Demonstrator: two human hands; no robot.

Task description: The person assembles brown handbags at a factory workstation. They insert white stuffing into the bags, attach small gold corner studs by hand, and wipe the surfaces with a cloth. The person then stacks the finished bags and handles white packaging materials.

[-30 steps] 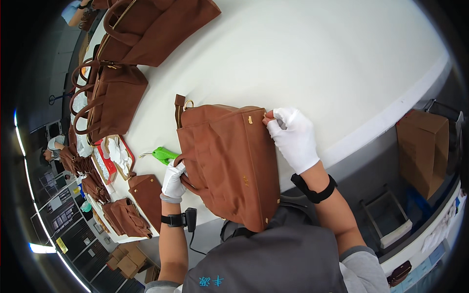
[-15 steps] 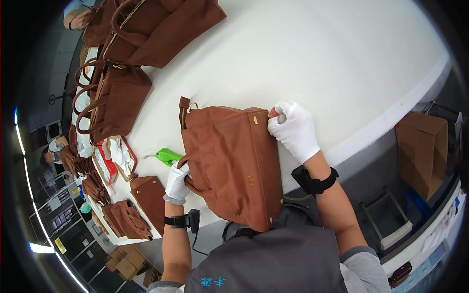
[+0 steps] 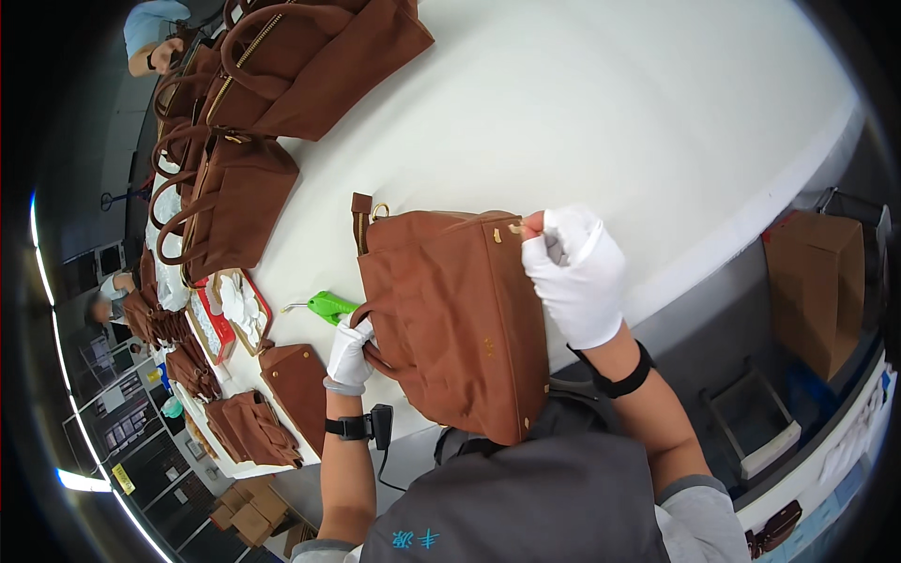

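The left grip [image 3: 351, 355] is curled around a handle [image 3: 378, 361] of the brown bag [image 3: 441, 319], the right grip [image 3: 577, 277] pinched together by its corner [image 3: 510, 217], any contents unclear.

Plain brown handbag [image 3: 450, 324], gold studs [image 3: 527, 423], white gloves [image 3: 582, 281], green tool [image 3: 330, 306], white tabletop [image 3: 610, 113], grey apron [image 3: 526, 497]

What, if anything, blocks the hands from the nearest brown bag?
Nothing visible: the left hand grips a handle of the bag; the right hand is at its upper corner. The green tool lies beyond the left hand.
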